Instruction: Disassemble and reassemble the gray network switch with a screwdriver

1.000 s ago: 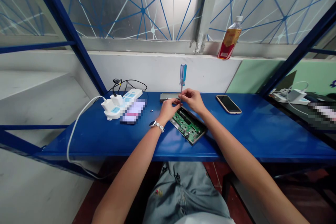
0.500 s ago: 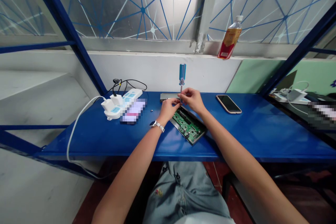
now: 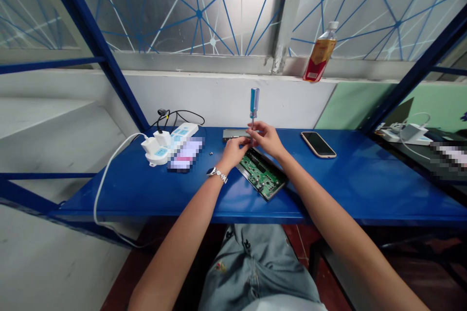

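A screwdriver (image 3: 254, 100) with a clear blue handle stands upright, its tip pointing down behind my fingers. My right hand (image 3: 268, 139) pinches the metal shaft below the handle. Close beside it, my left hand (image 3: 235, 150) has thumb and fingertips pressed together at the low end of the shaft; what they hold is hidden. Both hands are over the far end of a green circuit board (image 3: 260, 172) in a dark metal tray-like casing, lying slantwise on the table. A flat grey metal piece (image 3: 230, 134) lies just behind my left hand.
On the blue table (image 3: 153, 199), a tiny metal part (image 3: 210, 153) lies left of my hands. Further left are a white power strip (image 3: 186, 130) with plugs and a blurred flat object (image 3: 185, 154). A phone (image 3: 318, 145) lies right; a bottle (image 3: 320, 53) stands on the ledge.
The screwdriver handle has turned a little and shifted slightly to the right. Both hands stay in nearly the same place; the board has not moved.
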Demonstrator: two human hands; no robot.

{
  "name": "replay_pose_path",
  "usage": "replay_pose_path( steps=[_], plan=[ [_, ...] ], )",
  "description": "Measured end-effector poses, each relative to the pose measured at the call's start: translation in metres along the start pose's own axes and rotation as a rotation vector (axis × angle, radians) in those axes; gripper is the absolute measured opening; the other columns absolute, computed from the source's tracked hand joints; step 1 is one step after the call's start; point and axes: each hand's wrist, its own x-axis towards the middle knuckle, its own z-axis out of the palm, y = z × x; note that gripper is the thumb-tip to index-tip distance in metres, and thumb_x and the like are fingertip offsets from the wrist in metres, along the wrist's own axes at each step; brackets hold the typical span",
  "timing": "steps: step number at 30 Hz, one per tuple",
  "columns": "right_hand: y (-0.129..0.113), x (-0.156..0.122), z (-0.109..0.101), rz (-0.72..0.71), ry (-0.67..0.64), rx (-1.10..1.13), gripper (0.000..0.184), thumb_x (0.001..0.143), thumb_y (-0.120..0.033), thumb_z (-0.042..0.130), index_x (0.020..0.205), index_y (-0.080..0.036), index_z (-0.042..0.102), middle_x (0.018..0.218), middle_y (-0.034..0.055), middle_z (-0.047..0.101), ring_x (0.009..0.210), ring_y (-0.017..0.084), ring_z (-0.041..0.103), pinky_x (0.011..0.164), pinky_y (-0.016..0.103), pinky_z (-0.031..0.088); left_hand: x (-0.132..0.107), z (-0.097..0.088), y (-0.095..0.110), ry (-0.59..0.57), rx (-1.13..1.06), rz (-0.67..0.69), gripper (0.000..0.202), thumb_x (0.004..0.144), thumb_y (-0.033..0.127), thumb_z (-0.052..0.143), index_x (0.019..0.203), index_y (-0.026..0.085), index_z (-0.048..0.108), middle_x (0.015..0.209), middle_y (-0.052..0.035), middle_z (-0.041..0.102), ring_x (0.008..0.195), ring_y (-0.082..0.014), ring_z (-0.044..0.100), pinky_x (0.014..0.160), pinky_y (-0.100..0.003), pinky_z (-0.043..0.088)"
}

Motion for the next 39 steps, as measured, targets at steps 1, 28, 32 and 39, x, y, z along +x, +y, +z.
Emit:
replay_pose_path(
  steps=[1,28,32,39],
  plan=[
    [0.000,0.000,0.000,0.001,0.032,-0.012,0.046,0.074,-0.053,0.078,0.103,-0.020,0.063,0.090,0.0022,0.070,0.053,0.010,0.058,0.051,0.026,0.049,0.000,0.001,0.000,0.020,0.011,-0.010,0.013,0.087,0.017,0.069,0.094,0.019,0.079,0.094,-0.0066,0.081,0.091,-0.0232,0.075,0.089,-0.033,0.056],
    [0.003,-0.006,-0.005,-0.231,0.091,-0.285,0.024,0.102,-0.044,0.047,0.093,-0.024,0.055,0.071,-0.0013,0.069,0.057,0.014,0.059,0.060,0.027,0.046,-0.004,-0.016,0.012,0.044,0.062,-0.030,0.018,0.086,0.023,0.072,0.102,0.018,0.078,0.102,-0.0068,0.080,0.091,-0.0198,0.074,0.088,-0.032,0.055],
    [0.007,-0.002,-0.009,-0.150,0.251,-0.010,0.028,0.100,-0.051,0.050,0.093,-0.025,0.051,0.075,-0.0022,0.070,0.053,0.012,0.060,0.056,0.025,0.050,-0.004,-0.030,0.006,-0.003,0.049,-0.041,0.020,0.082,0.026,0.076,0.101,0.018,0.078,0.102,-0.0077,0.080,0.091,-0.0200,0.073,0.084,-0.032,0.055],
    [0.017,0.004,-0.013,0.067,0.403,0.415,0.025,0.098,-0.044,0.057,0.089,-0.025,0.044,0.066,-0.0049,0.069,0.048,0.012,0.062,0.052,0.024,0.055,-0.004,-0.035,0.005,-0.013,0.032,-0.079,0.013,0.082,0.026,0.076,0.091,0.017,0.080,0.091,-0.0077,0.080,0.079,-0.0184,0.071,0.077,-0.030,0.054]
  ],
)
